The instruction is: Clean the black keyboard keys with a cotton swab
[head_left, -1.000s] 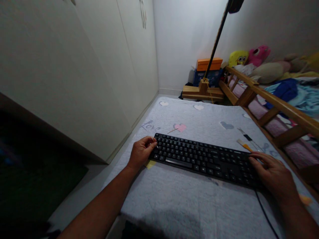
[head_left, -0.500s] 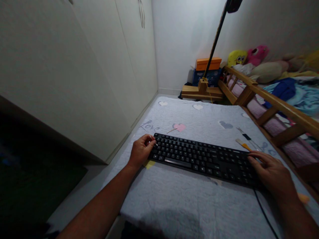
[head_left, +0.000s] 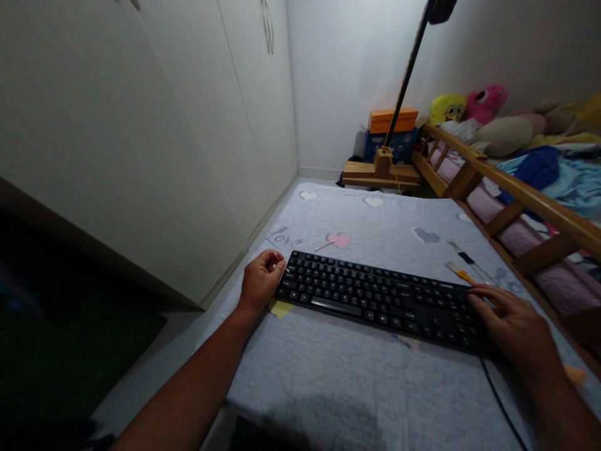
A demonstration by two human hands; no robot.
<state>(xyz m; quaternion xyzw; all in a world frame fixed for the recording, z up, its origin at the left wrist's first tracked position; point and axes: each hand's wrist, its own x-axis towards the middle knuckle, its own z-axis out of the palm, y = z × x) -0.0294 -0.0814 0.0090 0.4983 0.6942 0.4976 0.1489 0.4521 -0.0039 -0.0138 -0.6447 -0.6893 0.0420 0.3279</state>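
Note:
A black keyboard (head_left: 375, 297) lies across a grey sheet with heart prints (head_left: 328, 388). My left hand (head_left: 258, 282) sits at the keyboard's left end, just off the keys. Its fingers are curled in a pinch on a thin white stick whose tip shows at the fingertips. My right hand (head_left: 514, 329) lies flat on the right end of the keyboard with its fingers stretched over the keys. A yellow scrap (head_left: 280, 308) pokes out from under the keyboard's left corner. The keyboard's black cable (head_left: 500, 401) runs toward me past my right wrist.
A loose thin stick (head_left: 325, 246) lies beside a pink heart behind the keyboard. A small orange-handled brush (head_left: 461, 274) and a thin black tool (head_left: 464, 257) lie at the right. White wardrobe doors (head_left: 164, 156) stand left; a wooden bed rail (head_left: 516, 188) right; a wooden stand (head_left: 381, 172) behind.
My left hand has drawn back a little to the left, from over the top-left keys to just beside the keyboard's end. My right hand stays put.

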